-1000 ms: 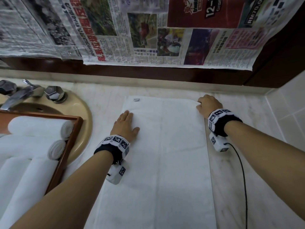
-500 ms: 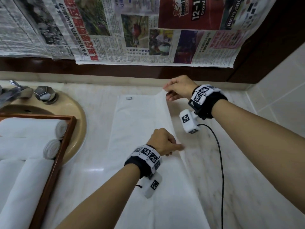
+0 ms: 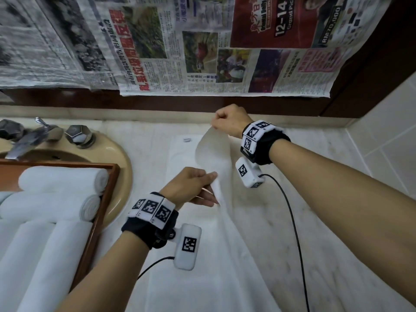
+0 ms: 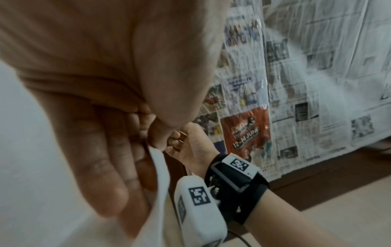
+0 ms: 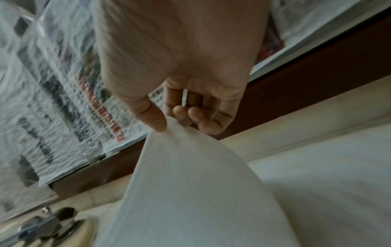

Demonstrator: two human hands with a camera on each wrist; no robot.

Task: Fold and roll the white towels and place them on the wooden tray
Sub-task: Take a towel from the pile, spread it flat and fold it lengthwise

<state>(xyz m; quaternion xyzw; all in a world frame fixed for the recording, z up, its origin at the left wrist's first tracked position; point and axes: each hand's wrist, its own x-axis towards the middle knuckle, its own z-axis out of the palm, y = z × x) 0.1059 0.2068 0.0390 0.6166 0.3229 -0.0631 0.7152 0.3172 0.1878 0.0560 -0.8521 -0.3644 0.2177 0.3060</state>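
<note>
A white towel (image 3: 225, 266) lies lengthwise on the marble counter, its right side lifted off the surface. My right hand (image 3: 225, 122) pinches the raised far right corner between thumb and fingers (image 5: 157, 122), and the cloth (image 5: 190, 183) hangs below it. My left hand (image 3: 202, 185) grips the right edge halfway along, thumb on top and fingers underneath, as the left wrist view shows on the towel edge (image 4: 160, 175). At the left, the wooden tray (image 3: 67, 164) holds several rolled white towels (image 3: 60, 179).
The tray sits over a beige sink (image 3: 121, 176) with a chrome faucet (image 3: 33, 136) behind it. Newspaper (image 3: 202, 52) covers the wall above the counter. A black cable (image 3: 295, 221) from the right wrist crosses the counter. A tiled wall (image 3: 387, 136) closes the right side.
My right hand has lifted the far right corner higher and carried it left. My left hand left the towel's left side, crossed over and took hold of the right edge.
</note>
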